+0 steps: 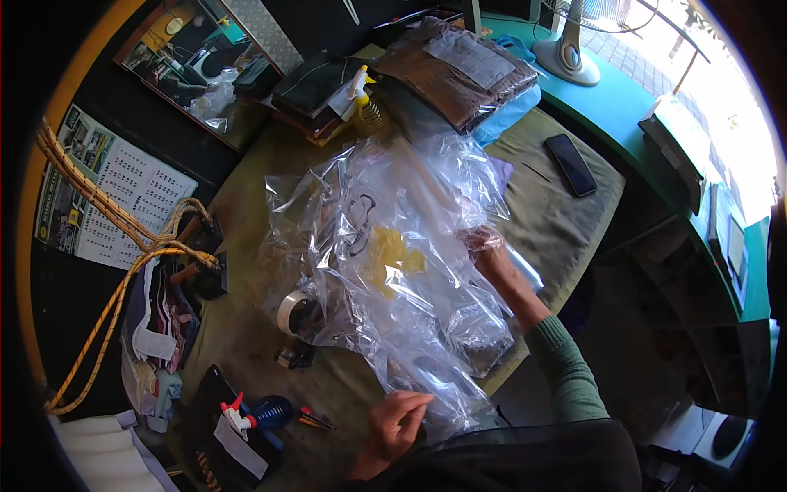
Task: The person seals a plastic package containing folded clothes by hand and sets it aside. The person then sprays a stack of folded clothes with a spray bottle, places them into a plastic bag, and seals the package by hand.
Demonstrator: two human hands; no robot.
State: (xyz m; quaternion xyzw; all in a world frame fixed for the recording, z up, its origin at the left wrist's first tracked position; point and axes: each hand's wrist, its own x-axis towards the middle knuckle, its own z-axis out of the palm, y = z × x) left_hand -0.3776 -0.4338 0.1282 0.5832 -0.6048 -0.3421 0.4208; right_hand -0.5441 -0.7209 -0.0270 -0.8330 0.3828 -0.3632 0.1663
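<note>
A large heap of clear plastic bags (426,303) spreads over the middle of the table, with a dark printed logo and a yellow patch showing. At its near edge, my left hand (397,425) has curled fingers pinching the plastic. My right hand (489,250) is on the right side of the heap, its fingers closed on the film and partly covered by it. Beside that wrist lies a shiny clear roll-like edge (525,271). A roll of tape (293,313) stands at the heap's left side.
Two irons (201,275) with orange cords stand left. A blue spray bottle (270,412) lies near front left; a yellow spray bottle (370,115) stands behind. Packed brown clothing (447,74) sits at the back, a phone (571,166) right, a fan (567,61) back right.
</note>
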